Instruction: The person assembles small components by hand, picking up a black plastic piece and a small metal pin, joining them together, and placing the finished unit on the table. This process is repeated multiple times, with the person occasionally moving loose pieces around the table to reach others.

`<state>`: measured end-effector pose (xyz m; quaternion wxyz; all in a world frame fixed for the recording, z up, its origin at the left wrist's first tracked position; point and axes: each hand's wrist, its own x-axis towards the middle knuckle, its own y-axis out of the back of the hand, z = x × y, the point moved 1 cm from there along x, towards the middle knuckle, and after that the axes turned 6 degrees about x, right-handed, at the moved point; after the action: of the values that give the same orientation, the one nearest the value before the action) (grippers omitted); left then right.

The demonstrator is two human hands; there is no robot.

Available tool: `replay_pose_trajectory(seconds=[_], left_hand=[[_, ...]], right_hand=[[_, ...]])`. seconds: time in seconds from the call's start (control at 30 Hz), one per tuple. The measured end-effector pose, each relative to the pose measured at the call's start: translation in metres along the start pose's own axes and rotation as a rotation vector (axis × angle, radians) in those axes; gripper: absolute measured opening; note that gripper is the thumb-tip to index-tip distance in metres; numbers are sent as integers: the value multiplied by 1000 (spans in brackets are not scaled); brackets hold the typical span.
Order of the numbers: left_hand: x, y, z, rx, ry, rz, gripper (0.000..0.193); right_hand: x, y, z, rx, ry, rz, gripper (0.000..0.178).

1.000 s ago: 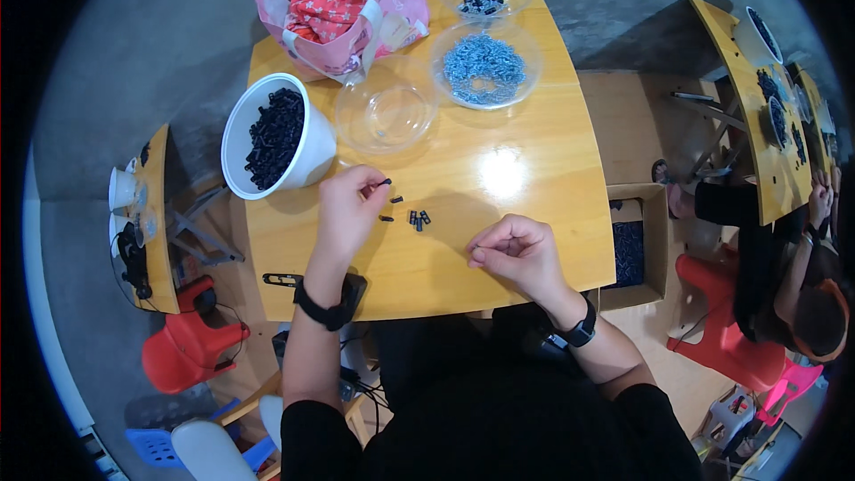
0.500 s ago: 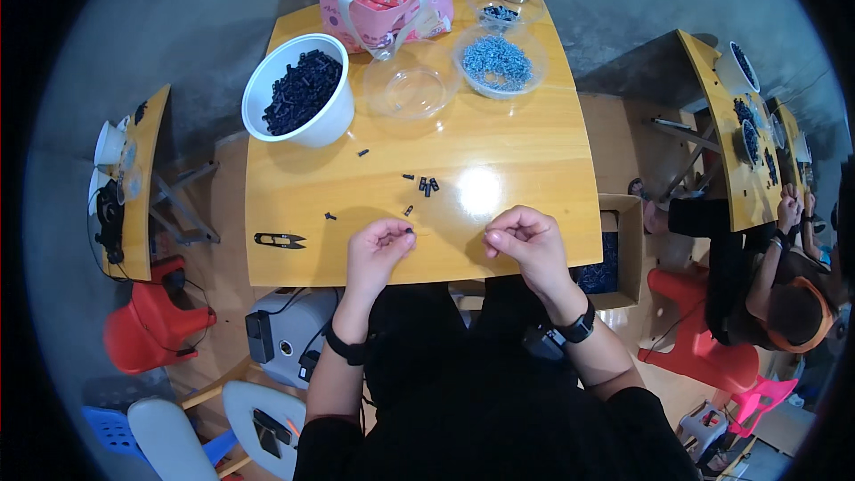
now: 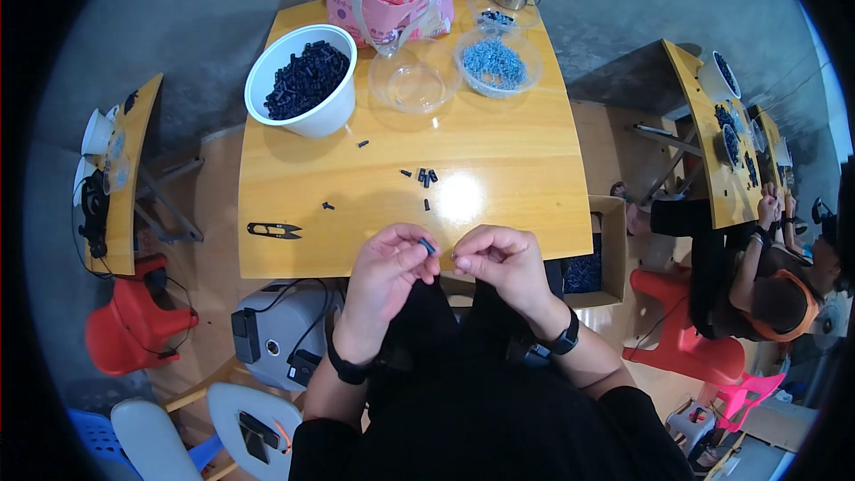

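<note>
My left hand [image 3: 385, 269] pinches a small dark cylindrical part [image 3: 427, 247] between thumb and fingertips, just past the table's near edge. Facing it across a narrow gap is my right hand [image 3: 506, 264], its thumb and forefinger closed on a tiny shiny piece [image 3: 455, 256] too small to name. Beyond the hands lies a small cluster of black parts [image 3: 427, 178] on the wooden table [image 3: 356, 187], with several single ones scattered about it. A pair of black thread snips [image 3: 274, 231] rests at the left near the edge.
At the back left stands a white bucket [image 3: 336, 107] heaped with black parts. Beside it are a see-through dish [image 3: 414, 80], a bowl of small silvery-blue pieces [image 3: 496, 64] and a pink bag [image 3: 392, 13]. A cardboard box [image 3: 614, 249] sits right of the table; another person works farther right.
Both hands have come closer together and nearer my body. The cylindrical part now shows plainly in my left fingertips. One loose part before the hands lies a little farther right.
</note>
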<state>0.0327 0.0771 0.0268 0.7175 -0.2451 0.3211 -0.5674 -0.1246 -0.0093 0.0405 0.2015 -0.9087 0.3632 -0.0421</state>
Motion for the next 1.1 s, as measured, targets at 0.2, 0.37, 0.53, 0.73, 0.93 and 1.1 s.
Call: replay_pose_trajectory(seconds=[0.2, 0.37, 0.53, 0.73, 0.93, 1.1], left_hand=[[-16, -23, -1, -88, -27, 33, 18], [-20, -27, 0, 12, -69, 85, 16], [-21, -26, 6, 214, -179, 100, 15], [-22, -23, 9, 404, -122, 135, 13], [-22, 4, 2, 289, 61, 24, 13], [-20, 29, -15, 17, 52, 118, 12]], right_hand=[[-9, -24, -21, 24, 104, -26, 9], [-11, -21, -20, 16, 101, -11, 18], [-10, -18, -29, -80, -40, -52, 25], [0, -19, -32, -41, -172, -112, 25], [13, -9, -9, 15, -330, -229, 18], [29, 1, 34, -157, -181, -135, 19]])
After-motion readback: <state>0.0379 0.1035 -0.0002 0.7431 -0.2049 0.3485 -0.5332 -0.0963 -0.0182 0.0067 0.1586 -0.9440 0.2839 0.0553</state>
